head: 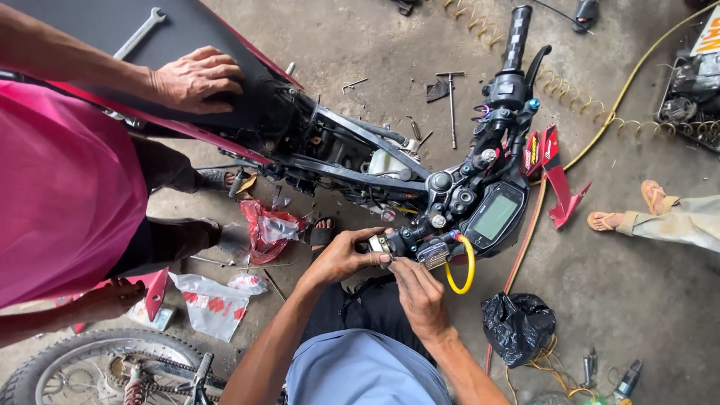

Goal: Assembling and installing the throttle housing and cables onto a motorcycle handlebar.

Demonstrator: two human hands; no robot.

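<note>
A stripped motorcycle [352, 150] lies across the concrete floor, its handlebar and digital dashboard [495, 217] towards me. My left hand [341, 256] is closed around the near handlebar end [379, 244]. My right hand [420, 294] pinches a small metal fitting [433, 255] on the bar, beside a looped yellow hose [466, 271]. A co-worker in a pink shirt rests a hand [195, 79] flat on the black seat, where a spanner [139, 34] lies.
Red plastic bag [266, 229], white bag [214, 304] and black bag [517, 322] lie on the floor. A loose wheel [90, 371] sits bottom left. A T-handle wrench [451, 97], red fairing piece [559, 180] and yellow coiled hose [480, 26] lie beyond. Another person's sandalled feet [630, 214] are at right.
</note>
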